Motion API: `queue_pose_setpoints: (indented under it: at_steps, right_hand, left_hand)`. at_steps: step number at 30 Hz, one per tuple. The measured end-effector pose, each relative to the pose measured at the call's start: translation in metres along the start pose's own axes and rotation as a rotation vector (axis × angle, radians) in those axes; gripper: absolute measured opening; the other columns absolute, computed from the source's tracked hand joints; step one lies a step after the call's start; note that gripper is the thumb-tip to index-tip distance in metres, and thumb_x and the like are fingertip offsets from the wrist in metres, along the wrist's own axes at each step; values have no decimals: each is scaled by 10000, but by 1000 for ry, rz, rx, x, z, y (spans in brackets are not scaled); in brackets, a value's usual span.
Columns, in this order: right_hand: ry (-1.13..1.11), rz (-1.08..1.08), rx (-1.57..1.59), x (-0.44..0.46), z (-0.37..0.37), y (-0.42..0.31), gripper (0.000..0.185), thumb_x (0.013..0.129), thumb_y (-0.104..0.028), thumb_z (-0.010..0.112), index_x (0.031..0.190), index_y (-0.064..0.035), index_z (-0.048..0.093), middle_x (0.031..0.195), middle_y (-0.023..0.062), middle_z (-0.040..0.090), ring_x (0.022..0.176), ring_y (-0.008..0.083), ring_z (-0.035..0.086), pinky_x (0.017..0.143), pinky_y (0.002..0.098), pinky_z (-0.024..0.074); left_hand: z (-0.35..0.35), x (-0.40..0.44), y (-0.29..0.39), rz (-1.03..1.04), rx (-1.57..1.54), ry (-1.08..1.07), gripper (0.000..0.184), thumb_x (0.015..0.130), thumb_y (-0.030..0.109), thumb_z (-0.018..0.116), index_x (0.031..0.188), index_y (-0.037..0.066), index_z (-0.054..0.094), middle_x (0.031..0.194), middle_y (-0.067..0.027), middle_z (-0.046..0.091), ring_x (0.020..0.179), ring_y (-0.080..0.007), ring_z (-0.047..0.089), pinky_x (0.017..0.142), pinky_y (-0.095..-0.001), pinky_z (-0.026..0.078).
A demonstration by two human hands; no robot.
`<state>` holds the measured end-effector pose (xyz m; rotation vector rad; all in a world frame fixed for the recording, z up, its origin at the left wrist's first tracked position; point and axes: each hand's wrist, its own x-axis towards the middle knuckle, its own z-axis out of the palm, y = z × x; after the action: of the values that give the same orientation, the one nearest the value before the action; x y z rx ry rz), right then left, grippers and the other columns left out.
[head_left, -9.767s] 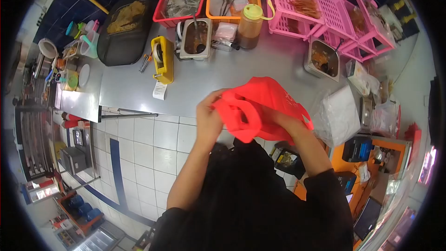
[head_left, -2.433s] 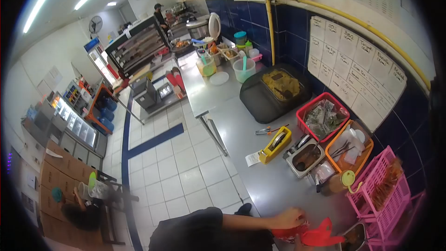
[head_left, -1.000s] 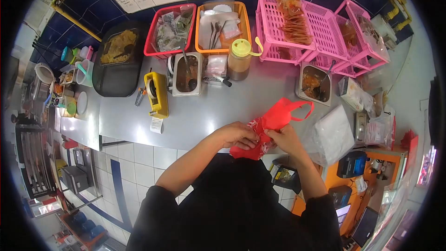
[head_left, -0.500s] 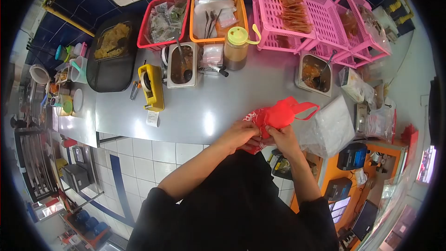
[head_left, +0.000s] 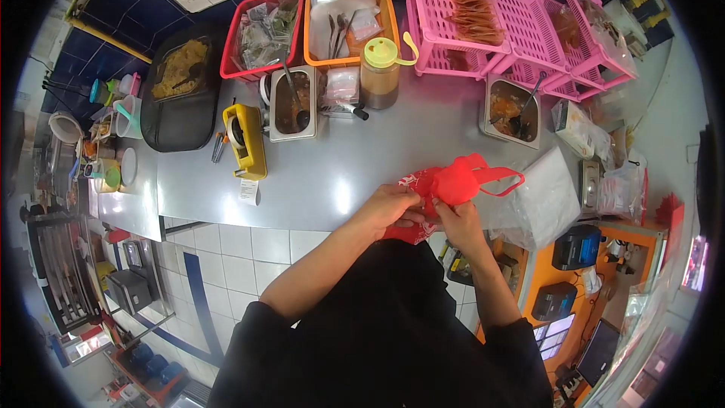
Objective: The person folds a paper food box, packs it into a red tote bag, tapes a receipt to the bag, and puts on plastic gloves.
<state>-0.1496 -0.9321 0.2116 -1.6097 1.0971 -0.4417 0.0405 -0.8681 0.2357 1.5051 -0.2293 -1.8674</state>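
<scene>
A red fabric bag (head_left: 455,181) with white print and a loop handle is held at the front edge of the steel counter. My left hand (head_left: 387,209) pinches its left side, with the fingers bent over the cloth. On the right side my right hand (head_left: 458,221) grips the bag, its thumb pressed on the red fabric. Part of the bag hangs below my hands, against my black shirt. A clear plastic bag stack (head_left: 545,200) lies just right of the red bag. What is inside the red bag is hidden.
On the steel counter (head_left: 317,181) stand a yellow tape dispenser (head_left: 248,147), two metal food pans (head_left: 293,119) with spoons, and a sauce bottle (head_left: 379,75). Behind are a red basket (head_left: 226,72), an orange basket (head_left: 310,26), pink racks (head_left: 521,26) and a black tray (head_left: 170,132).
My hands stay on the red bag, the left fingers slightly more raised. The bag's top and handle have shifted a little to the right and up. The whole view has shifted slightly.
</scene>
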Motion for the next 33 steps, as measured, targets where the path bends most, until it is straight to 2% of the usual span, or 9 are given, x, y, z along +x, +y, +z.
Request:
queue_pose_setpoints:
  at_steps: [5,10,13,16,19,22,25,28,33]
  right_hand:
    - [0,152,393,3,10,5,150,979,-74,588,1069,34,641,934,91,694,861,179,697,712,339,598]
    - [-21,245,542,2,11,-5,142,994,-49,567,1076,54,619,956,93,677,901,191,705,751,375,656]
    - [-25,250,506,1,10,-4,142,998,-55,575,1082,52,613,959,95,675,907,197,707,763,379,659]
    - [-49,227,522,0,9,-11,140,987,-73,618,1067,42,626,959,76,681,889,163,694,734,335,635]
    - [-180,19,359,2,0,-4,140,971,-81,656,1061,26,644,965,53,689,834,123,670,693,294,587]
    - [-256,21,333,3,-5,0,138,955,-87,686,1042,19,671,918,34,699,775,97,638,666,275,545]
    - [-234,72,289,6,-5,10,148,959,-94,676,1031,35,684,883,59,717,765,117,673,678,286,568]
    - [-182,201,432,3,1,8,181,977,-114,650,1026,54,693,872,102,733,795,165,721,703,304,602]
    - [-167,313,500,3,5,-1,232,1000,-147,616,1060,65,689,924,158,736,831,230,748,737,328,633]
  left_hand:
    - [-9,8,0,65,209,-67,212,960,213,606,1065,52,698,1014,-61,709,908,-155,696,777,-300,556]
    - [-14,14,-16,121,49,-122,189,955,135,601,1066,10,688,1006,-79,700,933,-177,693,838,-319,573]
    - [-14,18,-25,153,-14,-136,176,949,101,600,1055,-11,683,999,-90,696,931,-188,694,862,-327,582]
    - [-13,17,-26,170,-19,-118,166,947,96,603,1041,-16,681,997,-95,695,925,-195,697,871,-328,588]
    - [-12,16,-24,148,-14,-100,155,947,107,615,1022,-12,681,993,-95,697,913,-193,699,859,-322,591]
    - [-11,15,-19,111,-17,-90,156,946,124,628,1015,-3,685,985,-91,698,901,-186,699,839,-318,592]
    - [-11,18,-19,103,-14,-76,158,948,140,637,1019,11,694,979,-75,699,877,-163,689,818,-307,585]
    - [-14,17,-19,119,-6,-68,160,955,154,645,1033,25,698,975,-54,698,843,-132,667,801,-290,572]
    - [-17,18,-27,121,-54,-50,151,963,160,663,1050,41,696,966,-30,691,804,-101,632,783,-259,547]
